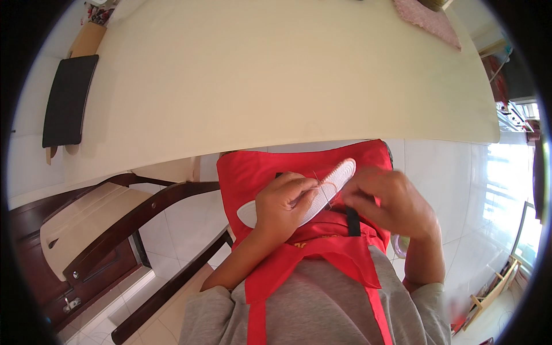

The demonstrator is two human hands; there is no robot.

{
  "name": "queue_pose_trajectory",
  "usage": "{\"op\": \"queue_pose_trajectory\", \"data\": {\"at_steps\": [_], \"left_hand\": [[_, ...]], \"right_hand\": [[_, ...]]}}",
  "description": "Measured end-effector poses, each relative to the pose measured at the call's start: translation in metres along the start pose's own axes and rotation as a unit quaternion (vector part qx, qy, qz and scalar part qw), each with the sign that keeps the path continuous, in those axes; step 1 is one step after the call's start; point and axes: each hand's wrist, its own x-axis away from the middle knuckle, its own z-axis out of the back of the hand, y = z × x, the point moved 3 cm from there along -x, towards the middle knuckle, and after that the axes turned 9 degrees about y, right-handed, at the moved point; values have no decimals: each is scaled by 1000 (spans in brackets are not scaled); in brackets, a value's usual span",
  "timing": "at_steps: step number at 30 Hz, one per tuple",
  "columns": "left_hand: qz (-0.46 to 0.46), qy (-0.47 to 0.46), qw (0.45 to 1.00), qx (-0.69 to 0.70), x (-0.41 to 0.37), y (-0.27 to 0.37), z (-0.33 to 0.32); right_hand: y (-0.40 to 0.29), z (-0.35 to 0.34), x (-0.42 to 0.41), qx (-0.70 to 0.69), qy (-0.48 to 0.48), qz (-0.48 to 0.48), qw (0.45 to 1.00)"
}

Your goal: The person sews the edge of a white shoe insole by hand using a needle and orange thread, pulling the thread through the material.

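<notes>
My left hand (pixel 286 200) grips a white shoe sole (pixel 338 176) by its middle, slantwise over the red apron (pixel 254 172) on my lap. Orange-brown edging runs along the sole's far end. A thin dark needle or wire (pixel 325 194) and a loop of orange-brown thread (pixel 335 186) lie at the sole beside my left thumb and index finger. Just right of the sole is my right hand (pixel 384 198), blurred, with its fingers bent; whether it pinches the thread cannot be made out.
A cream table (pixel 293 77) stands in front of me, with a pink cloth (pixel 427 21) at its far right. Wooden chairs with dark frames (pixel 185 192) are at the left. A black chair back (pixel 71 101) stands past the table's left edge.
</notes>
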Motion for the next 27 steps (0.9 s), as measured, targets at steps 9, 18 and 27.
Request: {"op": "queue_pose_trajectory", "data": {"at_steps": [9,18,27], "left_hand": [[-139,-22,990,-24,1,15,-5],[-81,42,995,-50,-9,0,9],[-60,-37,987,-145,-13,-5,7]], "right_hand": [[39,-16,-40,-6,-33,-104,994],[24,8,3,181,248,-106,946],[15,17,11,190,367,-41,910]]}}
